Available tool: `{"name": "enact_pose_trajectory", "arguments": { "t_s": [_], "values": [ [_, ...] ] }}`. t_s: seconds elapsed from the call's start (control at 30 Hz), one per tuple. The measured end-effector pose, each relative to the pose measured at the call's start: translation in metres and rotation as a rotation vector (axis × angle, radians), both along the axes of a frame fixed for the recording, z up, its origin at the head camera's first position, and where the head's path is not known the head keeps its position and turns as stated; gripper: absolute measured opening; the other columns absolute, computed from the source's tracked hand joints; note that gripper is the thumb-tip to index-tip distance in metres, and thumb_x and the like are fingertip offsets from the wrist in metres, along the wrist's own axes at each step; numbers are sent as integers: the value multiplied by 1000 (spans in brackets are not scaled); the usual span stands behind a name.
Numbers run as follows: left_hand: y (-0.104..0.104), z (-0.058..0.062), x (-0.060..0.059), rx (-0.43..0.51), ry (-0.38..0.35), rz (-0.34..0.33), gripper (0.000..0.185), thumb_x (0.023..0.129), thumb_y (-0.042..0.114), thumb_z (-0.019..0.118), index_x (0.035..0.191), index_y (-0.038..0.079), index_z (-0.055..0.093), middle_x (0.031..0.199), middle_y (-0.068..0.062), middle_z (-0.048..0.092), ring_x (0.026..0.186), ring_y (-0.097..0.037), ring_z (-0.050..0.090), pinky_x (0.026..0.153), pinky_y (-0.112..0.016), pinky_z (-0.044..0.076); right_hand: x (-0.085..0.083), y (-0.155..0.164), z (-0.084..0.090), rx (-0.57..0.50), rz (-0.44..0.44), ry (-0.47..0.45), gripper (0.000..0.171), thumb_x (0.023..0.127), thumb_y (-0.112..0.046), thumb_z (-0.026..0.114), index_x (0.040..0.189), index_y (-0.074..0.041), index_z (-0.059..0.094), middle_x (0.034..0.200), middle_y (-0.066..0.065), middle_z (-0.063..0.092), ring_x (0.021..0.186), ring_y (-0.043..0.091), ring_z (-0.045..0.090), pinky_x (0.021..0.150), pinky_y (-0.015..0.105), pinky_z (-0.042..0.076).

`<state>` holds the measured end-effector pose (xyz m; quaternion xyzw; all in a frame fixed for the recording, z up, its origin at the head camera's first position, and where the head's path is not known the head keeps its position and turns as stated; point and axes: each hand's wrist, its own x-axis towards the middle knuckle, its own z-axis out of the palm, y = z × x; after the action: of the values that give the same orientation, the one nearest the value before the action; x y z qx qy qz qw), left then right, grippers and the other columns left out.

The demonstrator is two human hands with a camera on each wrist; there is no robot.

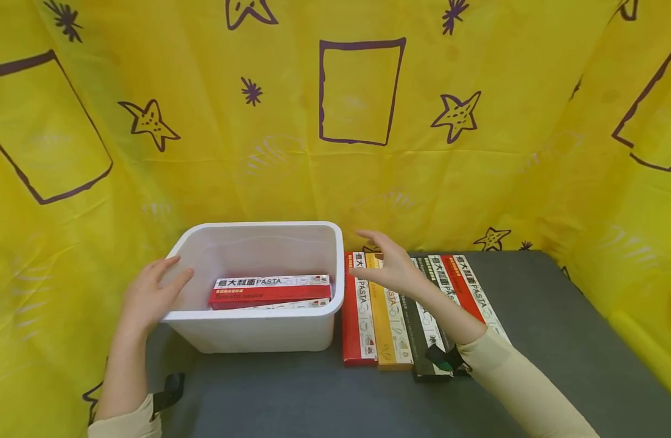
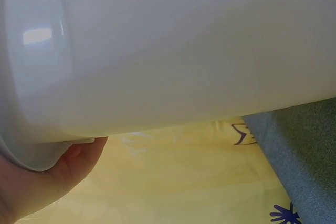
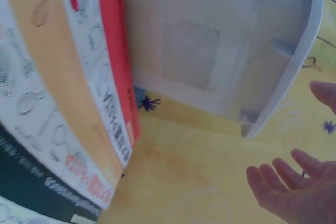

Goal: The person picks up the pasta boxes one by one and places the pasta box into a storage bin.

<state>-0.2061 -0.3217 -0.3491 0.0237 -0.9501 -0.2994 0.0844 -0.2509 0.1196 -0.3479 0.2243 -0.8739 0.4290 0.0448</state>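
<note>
A white plastic bin [image 1: 253, 333] stands on the table. Inside it lie red-and-white pasta boxes [image 1: 269, 294], one partly hidden behind the near rim. My left hand [image 1: 143, 299] holds the bin's left rim, thumb reaching over the edge; the left wrist view shows fingers tucked under the lip [image 2: 84, 156]. My right hand [image 1: 392, 267] hovers beyond the bin's right side, fingers spread and nothing in them. Below it, several pasta boxes lie side by side: a red one [image 1: 354, 340], a yellow one [image 1: 389, 340], a dark one [image 1: 420, 359] and another red one [image 1: 462, 283].
The dark grey table [image 1: 280, 395] runs up to yellow patterned cloth [image 1: 280, 176], which hangs behind and on both sides. The red box at the row's left end lies close beside the bin. My right forearm passes over the row.
</note>
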Motion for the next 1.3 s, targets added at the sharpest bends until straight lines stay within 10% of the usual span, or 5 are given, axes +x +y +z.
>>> {"name": "enact_pose_trajectory", "arguments": {
  "t_s": [1.3],
  "values": [
    [-2,-1,-3,15,-4,-44,68,100,46,46,148,1,36,156,-30,16,137,-58,15,98,-78,17,72,152,-75,54,-282,-179,82,87,-38,73,150,-7,31,149,23,35,130,47,38,98,66,39]
  ]
}}
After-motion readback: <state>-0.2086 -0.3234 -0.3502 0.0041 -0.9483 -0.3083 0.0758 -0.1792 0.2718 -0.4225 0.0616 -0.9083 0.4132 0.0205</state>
